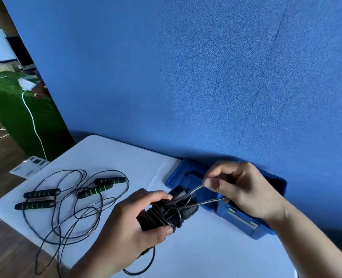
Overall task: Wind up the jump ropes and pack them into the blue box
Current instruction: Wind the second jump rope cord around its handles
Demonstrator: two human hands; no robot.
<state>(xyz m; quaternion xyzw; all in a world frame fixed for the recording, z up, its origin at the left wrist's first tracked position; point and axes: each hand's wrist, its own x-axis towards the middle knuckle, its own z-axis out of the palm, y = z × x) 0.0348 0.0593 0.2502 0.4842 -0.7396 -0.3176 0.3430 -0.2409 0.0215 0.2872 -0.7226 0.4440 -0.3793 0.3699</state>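
at a white table (pixel 106 153) set against a blue wall (pixel 186 77), a person's left hand (pixel 134 223) grips a pair of black handles (pixel 186 212) held side by side, fingers curled over the top and thumb underneath, with thin dark cord wrapped round them in several turns. the right hand (pixel 244 189) pinches a free loop of that cord (pixel 208 202) between thumb and fingertips, holding it just above the open blue box (pixel 174 177), which sits at the table's far edge beside the wall. the hands are near each other but apart, joined only by the taut loop. a tail of cord hangs below the left wrist. two more loose ropes (pixel 75 213), their handles banded in green, lie in a tangle on the left half of the table, well apart from the box.

we judge the cord to be thin coated wire: light, springy and slick, apt to uncoil the moment tension drops. the handles look like foam, soft and grippy, so we would take hold there and keep a thumb on the wraps. we think the loop wants tucking under a turn before the bundle goes into the box. the tangled pair will likely snag if pulled by the cord, so we would lift each by its handles first.
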